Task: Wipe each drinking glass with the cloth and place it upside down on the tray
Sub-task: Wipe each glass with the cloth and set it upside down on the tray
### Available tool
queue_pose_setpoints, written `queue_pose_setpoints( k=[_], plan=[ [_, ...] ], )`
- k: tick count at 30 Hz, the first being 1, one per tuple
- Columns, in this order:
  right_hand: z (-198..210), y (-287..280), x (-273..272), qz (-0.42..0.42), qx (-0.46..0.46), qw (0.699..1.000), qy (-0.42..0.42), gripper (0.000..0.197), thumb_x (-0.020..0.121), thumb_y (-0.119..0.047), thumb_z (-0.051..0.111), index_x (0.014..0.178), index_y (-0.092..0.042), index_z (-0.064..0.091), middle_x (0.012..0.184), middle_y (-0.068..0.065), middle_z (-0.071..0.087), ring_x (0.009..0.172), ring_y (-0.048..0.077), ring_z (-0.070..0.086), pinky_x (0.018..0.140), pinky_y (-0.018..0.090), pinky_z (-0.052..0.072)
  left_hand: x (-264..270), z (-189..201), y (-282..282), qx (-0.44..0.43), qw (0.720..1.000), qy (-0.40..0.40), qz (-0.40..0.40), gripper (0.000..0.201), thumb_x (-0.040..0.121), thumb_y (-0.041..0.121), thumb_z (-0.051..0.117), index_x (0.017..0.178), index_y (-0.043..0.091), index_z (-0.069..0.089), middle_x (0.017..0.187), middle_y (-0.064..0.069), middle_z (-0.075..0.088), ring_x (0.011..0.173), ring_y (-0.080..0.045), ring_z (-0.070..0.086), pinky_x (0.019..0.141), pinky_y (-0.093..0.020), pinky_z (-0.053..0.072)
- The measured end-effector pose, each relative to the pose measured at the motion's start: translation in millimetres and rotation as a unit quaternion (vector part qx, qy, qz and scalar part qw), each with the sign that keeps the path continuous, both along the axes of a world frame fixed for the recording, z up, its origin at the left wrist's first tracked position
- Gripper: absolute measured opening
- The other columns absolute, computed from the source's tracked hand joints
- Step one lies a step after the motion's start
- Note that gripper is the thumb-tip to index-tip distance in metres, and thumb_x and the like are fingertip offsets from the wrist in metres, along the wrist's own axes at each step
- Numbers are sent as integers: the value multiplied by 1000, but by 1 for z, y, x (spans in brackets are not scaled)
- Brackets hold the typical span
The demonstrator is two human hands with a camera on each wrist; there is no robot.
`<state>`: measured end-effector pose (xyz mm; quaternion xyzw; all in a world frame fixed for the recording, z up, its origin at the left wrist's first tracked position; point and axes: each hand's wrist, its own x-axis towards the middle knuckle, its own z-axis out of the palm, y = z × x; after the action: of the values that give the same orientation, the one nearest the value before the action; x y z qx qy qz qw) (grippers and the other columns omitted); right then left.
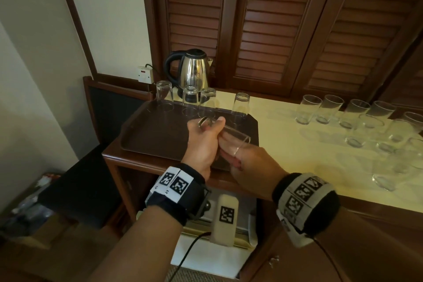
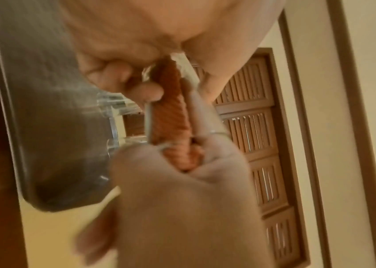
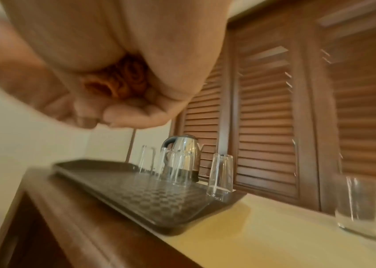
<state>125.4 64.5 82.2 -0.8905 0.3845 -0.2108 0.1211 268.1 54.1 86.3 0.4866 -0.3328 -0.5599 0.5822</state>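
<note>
Glasses: 4 already upside down at tray's [image 1: 146, 135] far edge; approx. 10+ upright on surface at right. Left hand [image 1: 201, 142] grips glass [image 1: 235, 137] over tray, right hand [image 1: 254, 165] pushes orange cloth [image 2: 170, 108] inside.

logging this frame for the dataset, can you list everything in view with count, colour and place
held glass: one, clear, lying sideways over the tray between both hands
cloth: one, orange, pushed inside the held glass
tray: one, dark brown, left end of the counter
upside-down glasses: four, clear, along the tray's far edge
upright glasses: a cluster, clear, on the counter to the right; exact count unclear
kettle: one, steel with black handle, behind the tray
counter: one, cream top, wooden frame
louvred doors: brown, behind the counter
left hand: grips the held glass
right hand: fingers holding the cloth in the held glass
</note>
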Motion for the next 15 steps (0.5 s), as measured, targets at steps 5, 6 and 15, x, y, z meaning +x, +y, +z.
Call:
queue_pose_setpoints(
  k=[5, 6, 15],
  plan=[
    [9, 8, 4, 46, 362, 867, -339, 66, 92, 10, 58, 144, -30, 50, 75, 2, 63, 54, 13, 53, 53, 24, 46, -5, -5, 8, -40, 995, 88, 29, 31, 101, 27, 67, 121, 16, 46, 107, -8, 59, 97, -23, 67, 84, -43, 61],
    [13, 9, 3, 52, 373, 858, -348, 66, 93, 10, 57, 141, -34, 51, 72, 3, 63, 51, 12, 52, 49, 22, 45, -5, -5, 7, -33, 996, 77, 22, 32, 102, 30, 66, 122, 18, 45, 109, -9, 59, 99, -25, 68, 82, -44, 62],
    [8, 4, 12, 58, 233, 942, -232, 81, 91, 9, 57, 157, -31, 32, 113, 6, 64, 86, 13, 66, 75, 30, 56, 1, 4, 10, -53, 997, 51, 31, 31, 103, 27, 63, 128, 17, 46, 111, -8, 60, 100, -23, 65, 85, -42, 59]
  ],
)
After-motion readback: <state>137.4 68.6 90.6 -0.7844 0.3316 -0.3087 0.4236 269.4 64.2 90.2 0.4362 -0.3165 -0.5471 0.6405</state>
